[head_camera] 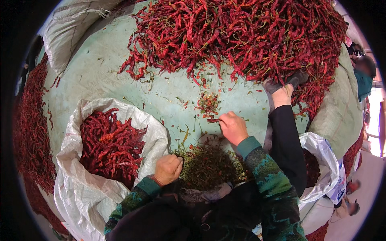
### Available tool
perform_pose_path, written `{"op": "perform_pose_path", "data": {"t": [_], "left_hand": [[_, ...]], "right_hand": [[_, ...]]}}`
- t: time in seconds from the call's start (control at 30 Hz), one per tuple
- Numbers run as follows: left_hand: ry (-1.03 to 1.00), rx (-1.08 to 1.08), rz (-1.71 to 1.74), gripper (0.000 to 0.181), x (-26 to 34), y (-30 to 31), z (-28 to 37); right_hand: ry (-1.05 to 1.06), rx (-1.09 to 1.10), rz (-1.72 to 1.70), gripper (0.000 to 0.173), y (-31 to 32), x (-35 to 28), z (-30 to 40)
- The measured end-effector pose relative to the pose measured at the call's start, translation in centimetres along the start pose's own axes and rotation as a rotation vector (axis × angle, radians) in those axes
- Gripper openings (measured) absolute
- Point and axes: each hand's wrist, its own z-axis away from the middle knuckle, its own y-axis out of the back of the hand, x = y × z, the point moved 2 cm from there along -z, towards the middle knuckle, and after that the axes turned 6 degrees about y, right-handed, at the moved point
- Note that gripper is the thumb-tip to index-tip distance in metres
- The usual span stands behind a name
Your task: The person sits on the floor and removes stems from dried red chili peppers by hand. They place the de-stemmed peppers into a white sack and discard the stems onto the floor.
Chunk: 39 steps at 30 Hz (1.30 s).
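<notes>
My right hand point(233, 128) pinches a short dried red chili pepper point(213, 120) just above the pale green floor sheet point(99, 81). Beyond its fingertips lies a small heap of chili fragments and seeds point(208, 103). My left hand point(169, 170) is curled closed beside the white woven sack point(153, 120); nothing shows in its fingers. Inside that sack's rolled-down mouth are many whole red chilies point(113, 147). Between my two hands, against my lap, is a mound of chili stems and dry scraps point(209, 167).
A large pile of stemmed red chilies point(241, 36) spreads ahead, with my shod foot point(286, 82) at its edge. A filled sack point(75, 30) leans at upper left. On the right are a plastic bag point(325, 168), a long sack point(334, 105) and a person point(363, 75).
</notes>
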Motion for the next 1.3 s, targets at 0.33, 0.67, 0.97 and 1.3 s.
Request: {"op": "perform_pose_path", "data": {"t": [0.33,0.67,0.97,1.3], "left_hand": [[0.009,0.012,0.007,0.009,-0.2,-0.1,0.1],[0.006,-0.009,0.022,0.009,0.1,0.0,-0.3],[0.017,-0.012,0.02,0.009,0.1,0.4,-0.2],[0.002,-0.021,0.011,0.009,-0.4,0.2,-0.1]], "right_hand": [[-0.301,0.22,-0.021,0.011,-2.7,-0.1,-1.6],[-0.315,0.213,0.012,0.016,-4.6,-2.4,-3.4],[-0.103,0.039,-0.318,0.016,-3.0,-4.4,1.5],[-0.362,0.104,-0.767,0.015,-3.5,-6.7,-0.9]]}}
